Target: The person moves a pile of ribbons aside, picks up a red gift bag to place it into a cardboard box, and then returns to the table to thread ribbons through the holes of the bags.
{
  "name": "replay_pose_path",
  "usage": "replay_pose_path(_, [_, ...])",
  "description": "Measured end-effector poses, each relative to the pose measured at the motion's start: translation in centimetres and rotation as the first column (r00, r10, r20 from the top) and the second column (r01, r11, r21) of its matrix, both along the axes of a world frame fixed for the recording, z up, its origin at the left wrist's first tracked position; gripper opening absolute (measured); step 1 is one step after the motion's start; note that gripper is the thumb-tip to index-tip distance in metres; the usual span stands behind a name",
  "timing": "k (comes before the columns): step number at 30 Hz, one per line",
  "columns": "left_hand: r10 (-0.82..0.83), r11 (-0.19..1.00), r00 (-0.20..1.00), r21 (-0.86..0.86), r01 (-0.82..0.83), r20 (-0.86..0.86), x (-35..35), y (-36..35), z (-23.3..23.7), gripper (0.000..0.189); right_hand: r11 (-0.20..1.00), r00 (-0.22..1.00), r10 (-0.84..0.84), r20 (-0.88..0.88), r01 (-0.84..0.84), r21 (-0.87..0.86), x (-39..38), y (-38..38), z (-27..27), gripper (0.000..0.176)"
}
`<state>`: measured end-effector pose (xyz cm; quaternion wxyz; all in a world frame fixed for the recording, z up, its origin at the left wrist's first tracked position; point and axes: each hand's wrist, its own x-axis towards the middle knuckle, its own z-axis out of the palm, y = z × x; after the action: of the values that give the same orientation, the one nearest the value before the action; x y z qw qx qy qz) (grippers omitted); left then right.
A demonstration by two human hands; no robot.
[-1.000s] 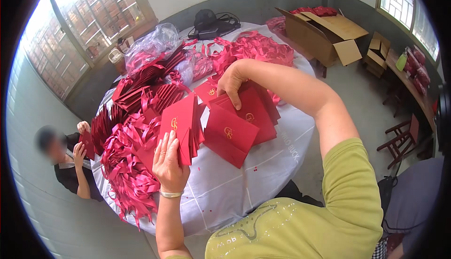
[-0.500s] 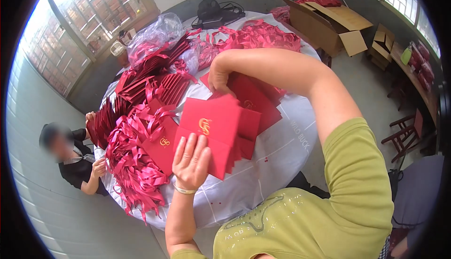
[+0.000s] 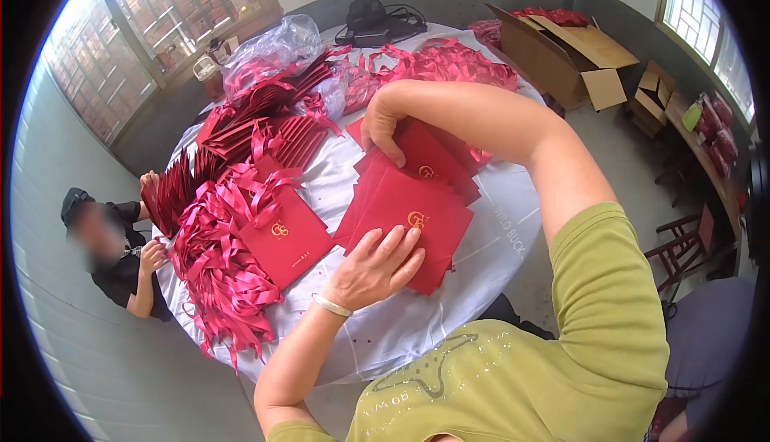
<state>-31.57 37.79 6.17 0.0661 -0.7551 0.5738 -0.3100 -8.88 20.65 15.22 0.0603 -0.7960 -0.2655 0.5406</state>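
Note:
Between my hands is a loose stack of flat red paper bags (image 3: pixel 421 237), the top one bearing a gold emblem. My left hand (image 3: pixel 375 269) grips the stack's lower left edge, fingers stretched over the front and thumb hidden. At the upper edge, my right hand (image 3: pixel 382 131) is closed with its thumb on the front; its other fingers are partly hidden. More red bags (image 3: pixel 453 161) lie behind the stack on the white tablecloth (image 3: pixel 401 326). Left of it, a single red bag (image 3: pixel 289 237) with a gold emblem lies beside a heap of pink-red ribbons (image 3: pixel 228 273).
Rows of folded red bags (image 3: pixel 281 141), clear plastic wrap (image 3: pixel 277 45) and another ribbon pile (image 3: pixel 449 61) cover the table's far side. A black bag (image 3: pixel 377 21) sits at the back. Another person (image 3: pixel 120 249) works at the left. Cardboard boxes (image 3: pixel 561 49) stand at the right.
The stack has swung right and its bags are fanned more unevenly. My left hand has moved right with it, uncovering the single bag at the left. My right hand stays near the upper edge.

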Motion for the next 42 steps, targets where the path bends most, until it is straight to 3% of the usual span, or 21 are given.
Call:
replay_pose_path(3, [-0.001, 0.999, 0.999, 0.042, -0.001, 0.042, 0.9, -0.5, 0.1, 0.039, 0.997, 0.998, 0.003, -0.063, 0.001, 0.073, 0.3, 0.1, -0.2, 0.059])
replay_pose_path(6, [0.015, 0.999, 0.997, 0.039, -0.018, 0.075, 1.4, -1.2, 0.2, 0.038, 0.969, 0.967, 0.013, -0.254, 0.050, 0.241, 0.6, 0.3, -0.7, 0.053])
replay_pose_path(9, [0.027, 0.999, 0.989, 0.036, -0.033, 0.147, 1.6, -2.0, 0.8, 0.035, 0.962, 0.924, -0.011, -0.383, 0.114, 0.247, -0.5, 1.0, 1.4, 0.046])
replay_pose_path(13, [0.019, 1.000, 0.980, -0.012, -0.017, 0.197, 1.5, -3.9, 2.5, 0.033, 0.997, 0.966, -0.025, -0.256, 0.044, 0.070, -0.2, 3.6, 2.9, 0.035])
replay_pose_path(18, [0.174, 0.965, 0.972, -0.222, -0.137, 0.160, 3.0, -7.6, 2.4, 0.035, 0.981, 0.980, 0.026, 0.199, 0.013, -0.192, -0.1, 7.1, 4.3, 0.015])
replay_pose_path(19, [0.173, 0.957, 0.975, -0.258, -0.132, 0.143, 3.8, -8.2, 1.9, 0.037, 0.968, 0.945, 0.199, 0.259, -0.148, -0.205, -0.3, 7.6, 4.7, 0.014])
replay_pose_path(21, [0.212, 0.933, 0.973, -0.315, -0.174, 0.088, 5.2, -9.1, 1.1, 0.039, 0.917, 0.871, 0.354, 0.339, -0.253, -0.307, -0.4, 8.8, 4.5, 0.019])
replay_pose_path(22, [0.222, 0.928, 0.973, -0.321, -0.190, 0.067, 6.3, -9.5, 0.5, 0.045, 0.902, 0.846, 0.370, 0.384, -0.228, -0.367, 1.9, 9.7, 2.3, 0.025])
replay_pose_path(24, [0.241, 0.918, 0.970, -0.329, -0.222, 0.017, 7.9, -9.9, 0.0, 0.047, 0.875, 0.824, 0.441, 0.357, -0.304, -0.378, 2.6, 10.6, 1.3, 0.026])
replay_pose_path(25, [0.240, 0.913, 0.970, -0.332, -0.237, -0.033, 8.7, -10.0, -0.2, 0.049, 0.877, 0.775, 0.446, 0.448, -0.279, -0.391, 2.6, 11.0, 0.8, 0.024])
replay_pose_path(28, [0.192, 0.890, 0.968, -0.386, -0.241, -0.162, 10.8, -10.8, -1.7, 0.054, 0.812, 0.781, 0.530, 0.330, -0.354, -0.464, 4.5, 12.2, -2.0, 0.022])
replay_pose_path(29, [0.143, 0.868, 0.962, -0.438, -0.236, -0.234, 11.4, -11.1, -2.0, 0.055, 0.828, 0.866, 0.412, 0.284, -0.225, -0.513, 9.3, 13.1, -7.5, 0.024])
replay_pose_path(30, [0.134, 0.869, 0.930, -0.409, -0.277, -0.343, 11.6, -11.3, -1.7, 0.059, 0.841, 0.816, 0.480, 0.322, -0.325, -0.432, 8.4, 12.5, -6.5, 0.026])
replay_pose_path(31, [0.150, 0.863, 0.926, -0.411, -0.293, -0.346, 11.8, -11.2, -1.8, 0.059, 0.834, 0.760, 0.541, 0.361, -0.429, -0.346, 7.3, 11.5, -5.6, 0.027])
replay_pose_path(32, [0.178, 0.891, 0.911, -0.333, -0.310, -0.372, 11.9, -11.0, -1.9, 0.062, 0.774, 0.713, 0.633, 0.302, -0.580, -0.253, 7.6, 11.1, -5.6, 0.032])
replay_pose_path(34, [0.292, 0.915, 0.851, -0.132, -0.381, -0.436, 11.8, -10.4, -1.9, 0.070, 0.940, 0.746, 0.330, 0.578, -0.315, -0.130, 5.0, 9.3, -5.2, 0.034])
replay_pose_path(35, [0.306, 0.907, 0.843, -0.133, -0.399, -0.442, 12.0, -10.1, -2.2, 0.070, 0.947, 0.746, 0.271, 0.609, -0.320, -0.030, 4.2, 8.3, -4.7, 0.039])
replay_pose_path(36, [0.243, 0.920, 0.879, -0.189, -0.343, -0.410, 12.3, -9.7, -2.5, 0.073, 0.940, 0.681, 0.105, 0.724, -0.306, 0.151, 3.7, 7.1, -5.1, 0.043])
replay_pose_path(38, [0.182, 0.933, 0.906, -0.224, -0.282, -0.383, 11.5, -8.9, -1.2, 0.079, 0.807, 0.569, -0.195, 0.799, -0.370, 0.461, 3.5, 4.5, -6.7, 0.044])
replay_pose_path(40, [0.172, 0.942, 0.908, -0.205, -0.265, -0.382, 10.7, -8.5, 0.0, 0.079, 0.707, 0.487, -0.386, 0.784, -0.390, 0.590, 0.9, 2.2, -6.5, 0.039])
replay_pose_path(42, [0.071, 0.968, 0.919, -0.195, -0.157, -0.387, 9.9, -7.9, -0.8, 0.076, 0.530, 0.443, -0.575, 0.688, -0.439, 0.725, -2.0, -0.1, -6.2, 0.031])
